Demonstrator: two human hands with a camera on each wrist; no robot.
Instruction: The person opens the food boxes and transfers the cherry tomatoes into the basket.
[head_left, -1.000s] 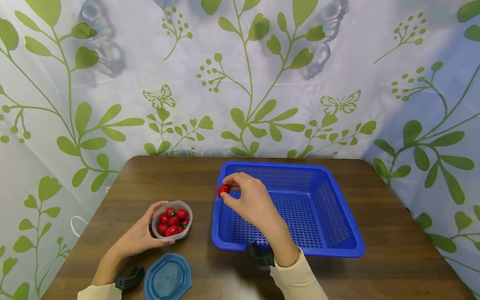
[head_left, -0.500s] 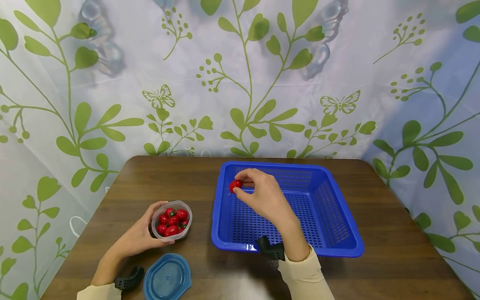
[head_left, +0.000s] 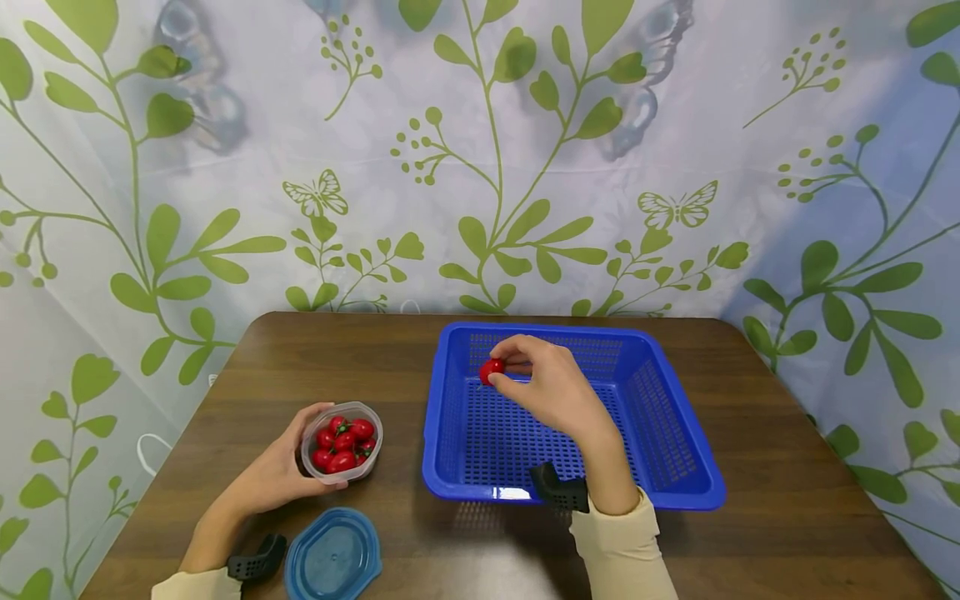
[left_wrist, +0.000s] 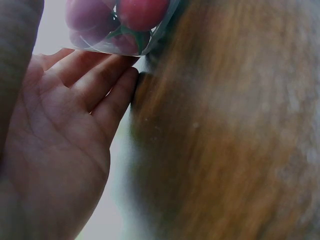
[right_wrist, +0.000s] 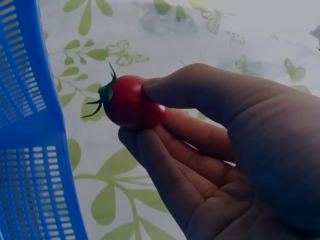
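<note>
A single cherry tomato with a green stem is pinched between the thumb and fingers of my right hand. In the head view that hand is over the left part of a blue perforated basket. My left hand grips a clear plastic container from its left side, fingers behind and thumb in front. Several red cherry tomatoes lie inside it. The left wrist view shows the palm of that hand below the container, with tomatoes visible through its wall.
A blue lid lies on the wooden table in front of the container. Behind the table hangs a cloth printed with leaves and butterflies. A white cord loop shows at the table's left edge.
My right hand has carried the cherry tomato rightward, from the basket's left rim to over its inside. The left hand and the container stay in place.
</note>
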